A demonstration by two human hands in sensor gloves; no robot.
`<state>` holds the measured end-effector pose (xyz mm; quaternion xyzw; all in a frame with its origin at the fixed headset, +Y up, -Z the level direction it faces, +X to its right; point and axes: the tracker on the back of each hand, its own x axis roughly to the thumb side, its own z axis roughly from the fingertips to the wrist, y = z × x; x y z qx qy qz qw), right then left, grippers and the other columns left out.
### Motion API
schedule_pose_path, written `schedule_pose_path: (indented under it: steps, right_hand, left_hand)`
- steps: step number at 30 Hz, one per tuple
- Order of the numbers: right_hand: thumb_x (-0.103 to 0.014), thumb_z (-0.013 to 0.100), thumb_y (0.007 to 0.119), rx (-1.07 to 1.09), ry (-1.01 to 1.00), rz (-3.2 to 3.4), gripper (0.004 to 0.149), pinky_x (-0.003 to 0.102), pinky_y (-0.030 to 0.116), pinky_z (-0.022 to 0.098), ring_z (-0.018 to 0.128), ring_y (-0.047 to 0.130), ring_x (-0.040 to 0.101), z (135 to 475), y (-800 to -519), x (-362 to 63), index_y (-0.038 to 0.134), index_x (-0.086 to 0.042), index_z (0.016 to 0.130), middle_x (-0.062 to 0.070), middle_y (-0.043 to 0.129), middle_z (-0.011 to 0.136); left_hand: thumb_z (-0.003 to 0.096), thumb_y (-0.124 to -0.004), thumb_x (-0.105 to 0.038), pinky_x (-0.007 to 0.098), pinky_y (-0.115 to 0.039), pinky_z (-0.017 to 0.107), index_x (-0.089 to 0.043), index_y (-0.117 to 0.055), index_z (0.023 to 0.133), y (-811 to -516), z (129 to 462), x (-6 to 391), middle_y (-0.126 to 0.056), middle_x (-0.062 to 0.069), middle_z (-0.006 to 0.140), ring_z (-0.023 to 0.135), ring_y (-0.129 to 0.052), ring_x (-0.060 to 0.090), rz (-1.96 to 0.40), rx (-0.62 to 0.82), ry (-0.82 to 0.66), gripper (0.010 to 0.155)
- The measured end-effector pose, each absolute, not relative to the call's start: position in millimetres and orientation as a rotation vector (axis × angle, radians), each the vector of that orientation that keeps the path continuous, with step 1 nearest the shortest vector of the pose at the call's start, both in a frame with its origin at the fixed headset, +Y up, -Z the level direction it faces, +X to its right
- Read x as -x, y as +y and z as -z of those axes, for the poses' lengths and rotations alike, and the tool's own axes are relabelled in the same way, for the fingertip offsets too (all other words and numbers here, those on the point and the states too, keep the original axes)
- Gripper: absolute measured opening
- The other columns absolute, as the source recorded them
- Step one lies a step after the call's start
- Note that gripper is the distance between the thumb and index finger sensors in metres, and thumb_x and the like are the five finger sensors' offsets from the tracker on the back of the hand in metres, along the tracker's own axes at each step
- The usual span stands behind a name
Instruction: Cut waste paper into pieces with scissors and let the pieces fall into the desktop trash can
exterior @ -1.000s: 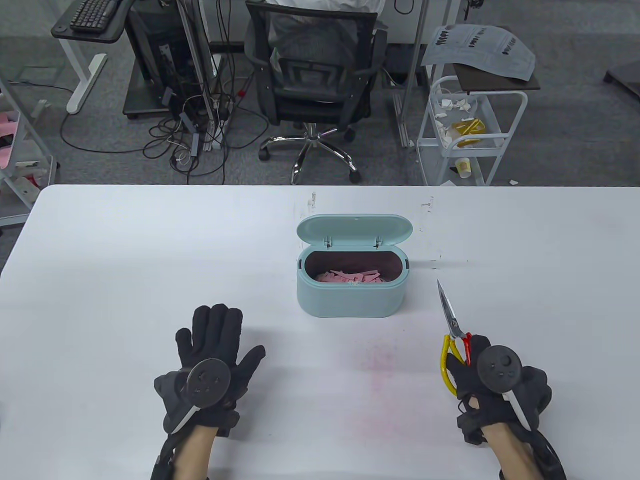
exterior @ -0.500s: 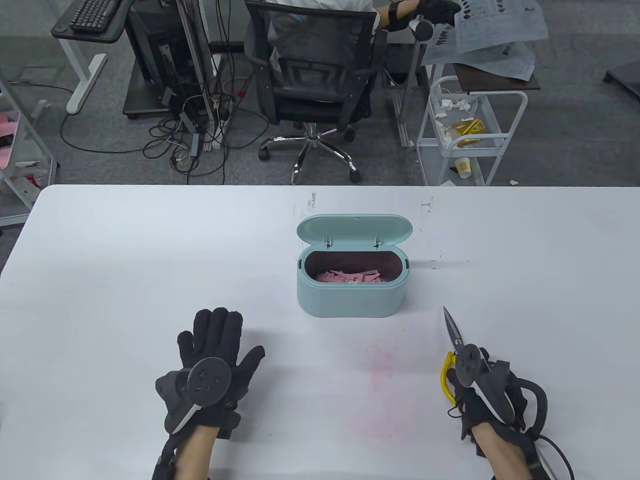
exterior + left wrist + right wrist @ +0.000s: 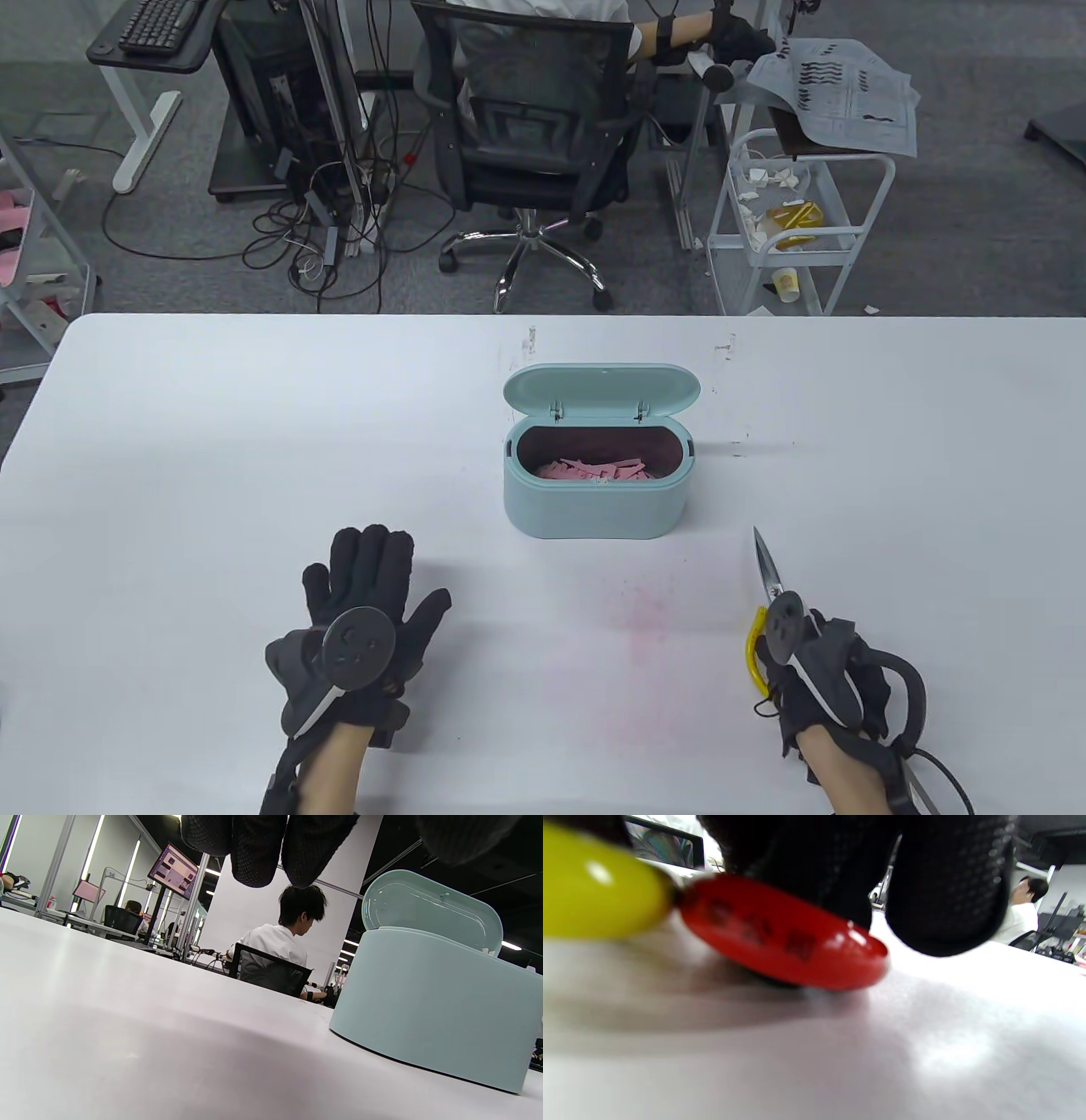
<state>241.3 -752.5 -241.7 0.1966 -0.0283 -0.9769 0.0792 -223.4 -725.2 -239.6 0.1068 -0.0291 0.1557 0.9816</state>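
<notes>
The teal desktop trash can (image 3: pixel 594 509) stands mid-table with its lid (image 3: pixel 601 392) up; pink paper pieces (image 3: pixel 594 471) lie inside. The can (image 3: pixel 428 1005) fills the right of the left wrist view. My left hand (image 3: pixel 365 594) lies flat on the table at the near left, fingers (image 3: pixel 254 844) straight, holding nothing. My right hand (image 3: pixel 814 671) at the near right grips the scissors (image 3: pixel 768 573), blades closed and pointing away, low on the table. The yellow handle (image 3: pixel 594 895) and the red handle (image 3: pixel 785 946) rest at the tabletop under my fingers (image 3: pixel 946 891).
A faint pink stain (image 3: pixel 645 620) marks the white table (image 3: pixel 212 441) between my hands. Beyond the far edge are an office chair (image 3: pixel 534 144) with a seated person, a white cart (image 3: pixel 797 212) with newspaper on top, and cables on the floor.
My right hand drew the scissors back toward me and down to the table, rolling so the handles are mostly hidden. My left hand stayed put. The person behind moved the newspaper.
</notes>
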Motion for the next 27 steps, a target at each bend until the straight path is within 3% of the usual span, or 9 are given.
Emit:
schedule_pose_path:
  steps: [5, 7, 10, 12, 15, 17, 24, 27]
  right_hand:
    - [-0.068, 0.032, 0.078, -0.589, -0.104, 2.958, 0.071, 0.041, 0.093, 0.030, 0.031, 0.110, 0.010, 240, -747, -242, 0.080, -0.019, 0.083, -0.001, 0.093, 0.069]
    - [-0.068, 0.033, 0.078, -0.604, -0.055, 2.975, 0.069, 0.042, 0.093, 0.030, 0.032, 0.110, 0.013, 238, -740, -243, 0.080, -0.021, 0.083, -0.002, 0.094, 0.069]
    - [-0.067, 0.033, 0.077, -0.607, 0.078, 3.039, 0.066, 0.043, 0.092, 0.031, 0.033, 0.110, 0.015, 232, -724, -241, 0.082, -0.023, 0.082, -0.003, 0.095, 0.069]
    - [-0.069, 0.034, 0.075, -0.569, 0.135, 3.092, 0.068, 0.046, 0.090, 0.036, 0.042, 0.109, 0.020, 228, -714, -238, 0.079, -0.025, 0.085, -0.004, 0.094, 0.074]
    - [-0.071, 0.036, 0.069, -0.470, 0.263, 3.175, 0.070, 0.055, 0.080, 0.049, 0.067, 0.099, 0.034, 228, -694, -227, 0.075, -0.028, 0.090, -0.001, 0.086, 0.087]
    - [-0.072, 0.035, 0.067, -0.463, 0.350, 3.179, 0.072, 0.057, 0.077, 0.051, 0.070, 0.096, 0.037, 230, -680, -217, 0.075, -0.027, 0.091, 0.002, 0.084, 0.090]
    - [-0.068, 0.038, 0.061, -0.254, 0.592, 3.254, 0.073, 0.062, 0.067, 0.059, 0.088, 0.077, 0.042, 274, -623, -162, 0.058, -0.028, 0.099, 0.004, 0.064, 0.103]
    - [-0.066, 0.039, 0.059, -0.168, 0.589, 3.306, 0.074, 0.064, 0.061, 0.062, 0.096, 0.065, 0.044, 306, -610, -142, 0.048, -0.030, 0.102, 0.004, 0.052, 0.108]
  left_hand:
    - [0.0467, -0.062, -0.072, 0.066, -0.036, 0.077, -0.027, -0.060, 0.113, -725, 240, 223, -0.058, 0.007, 0.123, 0.116, -0.048, 0.038, -0.317, -0.223, -0.064, 0.080]
    - [0.0467, -0.062, -0.072, 0.066, -0.036, 0.077, -0.027, -0.060, 0.113, -725, 240, 223, -0.058, 0.012, 0.122, 0.116, -0.048, 0.038, -0.318, -0.225, -0.068, 0.080]
    - [0.0467, -0.062, -0.072, 0.066, -0.036, 0.077, -0.027, -0.060, 0.113, -724, 239, 222, -0.058, 0.007, 0.123, 0.116, -0.048, 0.038, -0.316, -0.230, -0.073, 0.080]
    - [0.0466, -0.062, -0.072, 0.066, -0.036, 0.077, -0.027, -0.060, 0.113, -725, 240, 222, -0.058, 0.007, 0.123, 0.116, -0.048, 0.038, -0.318, -0.231, -0.079, 0.080]
    - [0.0466, -0.062, -0.073, 0.066, -0.036, 0.077, -0.027, -0.059, 0.113, -725, 240, 219, -0.058, 0.007, 0.123, 0.116, -0.048, 0.038, -0.311, -0.225, -0.087, 0.081]
    - [0.0466, -0.062, -0.073, 0.066, -0.036, 0.077, -0.027, -0.059, 0.113, -726, 240, 219, -0.056, 0.011, 0.123, 0.117, -0.046, 0.038, -0.312, -0.217, -0.090, 0.081]
    - [0.0466, -0.062, -0.073, 0.066, -0.035, 0.077, -0.028, -0.058, 0.114, -725, 239, 219, -0.055, 0.010, 0.124, 0.117, -0.045, 0.038, -0.321, -0.217, -0.089, 0.081]
    - [0.0466, -0.062, -0.073, 0.066, -0.035, 0.077, -0.028, -0.058, 0.114, -725, 239, 220, -0.055, 0.011, 0.123, 0.117, -0.045, 0.038, -0.322, -0.220, -0.090, 0.081]
